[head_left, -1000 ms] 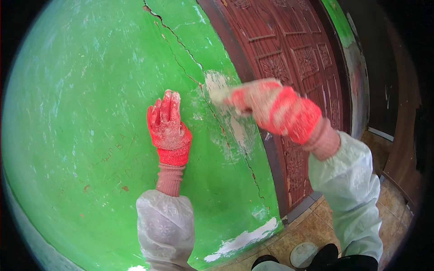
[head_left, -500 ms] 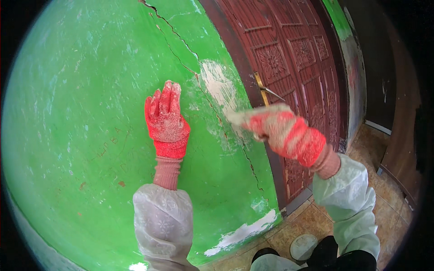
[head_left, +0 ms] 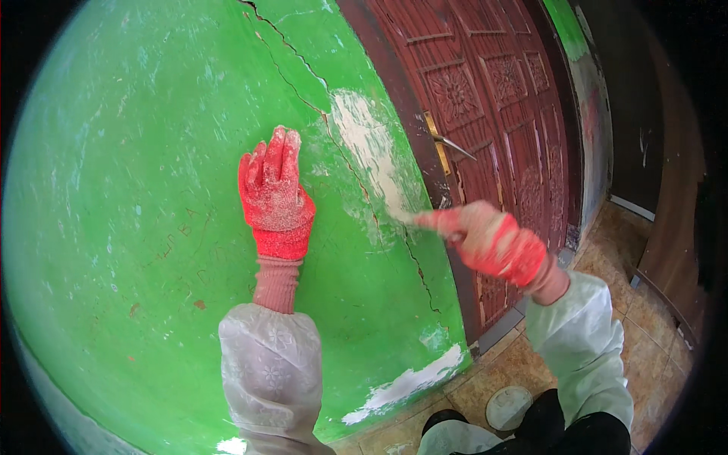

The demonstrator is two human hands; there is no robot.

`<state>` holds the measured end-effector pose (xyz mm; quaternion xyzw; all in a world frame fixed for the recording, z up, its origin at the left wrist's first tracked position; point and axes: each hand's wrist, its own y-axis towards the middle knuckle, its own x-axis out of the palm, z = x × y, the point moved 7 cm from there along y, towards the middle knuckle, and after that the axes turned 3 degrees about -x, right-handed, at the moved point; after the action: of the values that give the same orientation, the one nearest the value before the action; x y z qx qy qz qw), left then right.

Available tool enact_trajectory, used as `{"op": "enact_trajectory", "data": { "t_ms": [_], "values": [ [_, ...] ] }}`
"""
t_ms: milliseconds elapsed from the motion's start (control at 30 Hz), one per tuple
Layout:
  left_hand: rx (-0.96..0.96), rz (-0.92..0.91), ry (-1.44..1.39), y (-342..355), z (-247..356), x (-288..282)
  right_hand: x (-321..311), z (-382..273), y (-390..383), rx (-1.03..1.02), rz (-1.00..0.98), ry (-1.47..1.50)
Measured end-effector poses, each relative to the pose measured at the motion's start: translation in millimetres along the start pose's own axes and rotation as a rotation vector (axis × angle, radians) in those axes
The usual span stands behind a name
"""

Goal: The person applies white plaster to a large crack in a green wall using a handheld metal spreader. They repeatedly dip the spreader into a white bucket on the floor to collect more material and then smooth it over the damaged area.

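My left hand (head_left: 274,193), in a red glove dusted with pale powder, lies flat against the green wall (head_left: 152,227), fingers stretched upward. To its right my right hand (head_left: 493,239), in a like glove, is closed, with its forefinger pointing left toward the wall. Motion blurs its fingertips, and whatever they may hold cannot be made out. They meet the lower end of a whitish filler patch (head_left: 371,144). A jagged crack (head_left: 353,171) runs down the wall between my hands, past that patch.
A carved reddish-brown door (head_left: 485,98) with a metal handle (head_left: 455,148) stands right of the wall, close to my right hand. Another white patch (head_left: 413,387) lies low on the wall. Below, a round white lid-like thing (head_left: 508,408) sits on the tiled floor (head_left: 523,368).
My right hand has moved down and slightly right along the white patch, its fingertips now lower. My left hand stays flat on the wall, with the view shifted slightly.
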<state>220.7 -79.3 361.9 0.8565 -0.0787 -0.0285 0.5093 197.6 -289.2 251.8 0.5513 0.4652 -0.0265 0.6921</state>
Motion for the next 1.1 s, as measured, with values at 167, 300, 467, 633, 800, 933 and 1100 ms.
{"op": "enact_trajectory", "data": {
  "t_ms": [167,300,467,633,800,933,1100],
  "values": [
    [-0.018,0.005,-0.021,2.7,5.3,6.0,-27.4,34.9,11.9,0.315,0.096,0.823],
    [-0.023,-0.047,0.000,1.8,0.4,6.2,-43.0,26.3,41.5,0.197,0.180,0.494],
    [-0.022,-0.014,-0.018,2.5,2.6,3.8,-73.5,-7.4,81.5,-0.306,0.668,-0.009],
    [-0.014,-0.027,-0.013,4.9,3.5,0.1,-25.5,-18.4,107.3,-0.185,0.168,-0.251],
    [0.004,-0.039,-0.022,2.7,8.2,4.0,5.6,9.8,59.6,-0.166,0.010,-0.145],
    [-0.008,-0.051,-0.008,-1.0,0.9,4.2,-70.5,-25.6,52.0,-0.295,0.112,-0.131],
    [-0.009,-0.020,-0.044,8.5,13.4,1.7,-105.1,-11.4,115.4,-0.362,0.304,-0.084]
  ]
}}
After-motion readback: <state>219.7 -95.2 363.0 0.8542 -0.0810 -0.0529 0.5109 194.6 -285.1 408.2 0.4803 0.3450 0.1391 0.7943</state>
